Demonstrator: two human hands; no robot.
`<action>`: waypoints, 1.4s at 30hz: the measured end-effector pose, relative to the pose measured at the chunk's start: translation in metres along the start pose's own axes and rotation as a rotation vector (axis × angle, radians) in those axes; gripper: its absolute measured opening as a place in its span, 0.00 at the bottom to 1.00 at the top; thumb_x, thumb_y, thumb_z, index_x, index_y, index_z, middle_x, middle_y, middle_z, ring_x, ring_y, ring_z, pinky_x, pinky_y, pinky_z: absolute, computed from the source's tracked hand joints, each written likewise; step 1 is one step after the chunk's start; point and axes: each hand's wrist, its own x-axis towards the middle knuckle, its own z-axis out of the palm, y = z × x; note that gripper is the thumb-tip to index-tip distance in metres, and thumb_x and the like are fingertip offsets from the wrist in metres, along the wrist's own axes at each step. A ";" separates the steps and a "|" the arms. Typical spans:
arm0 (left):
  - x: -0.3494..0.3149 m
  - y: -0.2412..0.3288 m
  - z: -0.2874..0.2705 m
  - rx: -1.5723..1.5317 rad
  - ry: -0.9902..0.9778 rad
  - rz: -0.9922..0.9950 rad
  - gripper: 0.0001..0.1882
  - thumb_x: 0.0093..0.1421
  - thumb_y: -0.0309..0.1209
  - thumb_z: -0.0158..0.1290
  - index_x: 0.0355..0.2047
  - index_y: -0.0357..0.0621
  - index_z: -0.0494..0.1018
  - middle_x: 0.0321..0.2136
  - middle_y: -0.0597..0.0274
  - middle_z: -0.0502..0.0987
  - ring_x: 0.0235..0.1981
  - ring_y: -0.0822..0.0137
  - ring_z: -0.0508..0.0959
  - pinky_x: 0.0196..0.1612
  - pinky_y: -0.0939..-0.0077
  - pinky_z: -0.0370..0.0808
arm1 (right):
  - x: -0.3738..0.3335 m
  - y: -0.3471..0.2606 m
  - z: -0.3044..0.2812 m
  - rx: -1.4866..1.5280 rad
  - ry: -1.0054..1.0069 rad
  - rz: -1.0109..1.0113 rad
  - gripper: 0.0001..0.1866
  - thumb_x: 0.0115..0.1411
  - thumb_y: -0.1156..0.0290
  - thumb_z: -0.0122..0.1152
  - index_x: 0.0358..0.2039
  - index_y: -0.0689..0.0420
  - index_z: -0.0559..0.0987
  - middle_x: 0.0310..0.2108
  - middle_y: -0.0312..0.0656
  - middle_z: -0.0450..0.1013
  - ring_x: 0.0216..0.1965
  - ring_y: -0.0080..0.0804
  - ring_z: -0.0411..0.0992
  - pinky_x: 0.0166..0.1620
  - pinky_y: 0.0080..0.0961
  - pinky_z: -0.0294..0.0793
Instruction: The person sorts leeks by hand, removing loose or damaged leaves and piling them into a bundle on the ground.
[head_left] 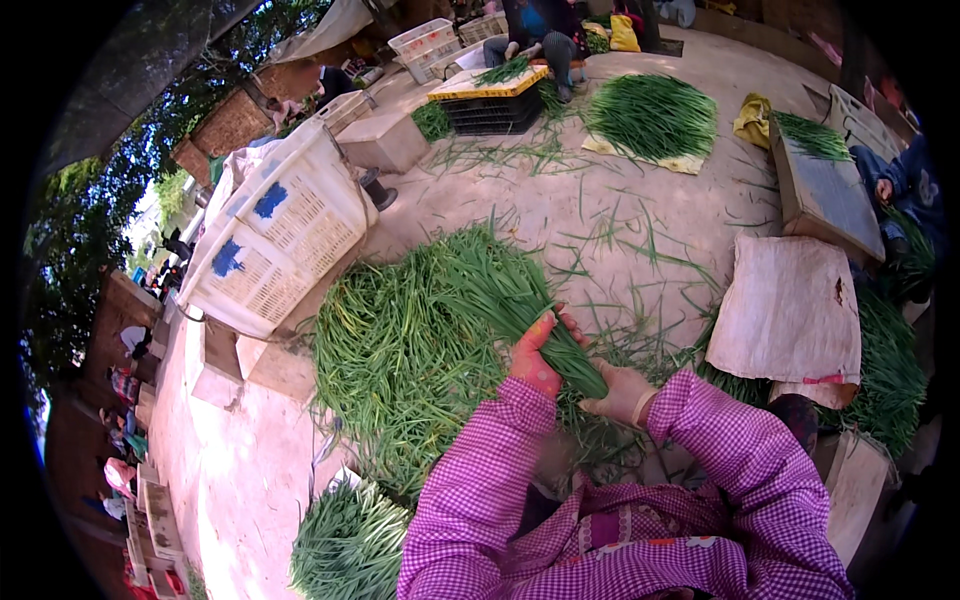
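My left hand point(537, 362), in what looks like an orange-red glove, is wrapped around the middle of a bundle of garlic chives point(500, 297). The bundle slants, with its leafy end pointing up and left. At its lower right end is my right hand point(622, 392), pale and perhaps gloved, closed against the butt of the bundle; some of its fingers are hidden. Beneath and left of the bundle spreads a large loose heap of garlic chives point(400, 350). A neater pile of chives point(350, 545) with pale stems lies at the lower left.
A white plastic crate point(290, 235) stands beyond the heap on the left. A pale cloth sack point(785, 310) covers more chives on the right. Farther off lie a chive pile on a mat point(655, 115) and a yellow-topped black crate point(490, 100). Other people sit working around.
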 end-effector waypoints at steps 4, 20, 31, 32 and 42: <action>-0.013 0.017 0.021 0.078 -0.073 0.010 0.19 0.57 0.33 0.55 0.47 0.39 0.66 0.29 0.56 0.73 0.29 0.59 0.73 0.37 0.56 0.72 | 0.009 0.034 0.010 0.330 -0.260 -0.144 0.42 0.48 0.52 0.68 0.58 0.62 0.62 0.42 0.47 0.76 0.45 0.42 0.74 0.52 0.32 0.69; -0.018 0.010 0.012 0.736 -0.078 -0.014 0.11 0.56 0.28 0.56 0.38 0.36 0.71 0.13 0.65 0.68 0.14 0.70 0.68 0.23 0.72 0.69 | -0.021 -0.026 -0.072 0.098 0.033 -0.283 0.16 0.59 0.56 0.59 0.37 0.57 0.78 0.29 0.39 0.77 0.32 0.32 0.76 0.39 0.25 0.73; -0.016 -0.019 0.009 0.822 -0.222 -0.160 0.13 0.56 0.28 0.60 0.40 0.40 0.70 0.17 0.65 0.71 0.13 0.73 0.67 0.17 0.78 0.63 | -0.015 -0.029 -0.073 -0.557 0.682 -0.390 0.12 0.57 0.55 0.57 0.29 0.50 0.76 0.22 0.39 0.74 0.27 0.40 0.75 0.31 0.37 0.72; -0.016 -0.018 0.009 0.831 -0.239 -0.165 0.14 0.56 0.28 0.60 0.40 0.40 0.70 0.17 0.66 0.71 0.13 0.73 0.67 0.17 0.78 0.63 | -0.016 -0.026 -0.074 -0.523 0.652 -0.391 0.11 0.57 0.56 0.57 0.29 0.50 0.77 0.22 0.39 0.74 0.26 0.40 0.75 0.31 0.38 0.72; -0.014 -0.006 0.005 0.794 -0.056 -0.081 0.12 0.58 0.30 0.56 0.40 0.37 0.74 0.14 0.67 0.69 0.12 0.74 0.66 0.17 0.80 0.62 | -0.042 -0.042 -0.079 0.404 -0.211 -0.289 0.14 0.60 0.61 0.61 0.26 0.60 0.76 0.18 0.34 0.71 0.21 0.19 0.71 0.26 0.21 0.69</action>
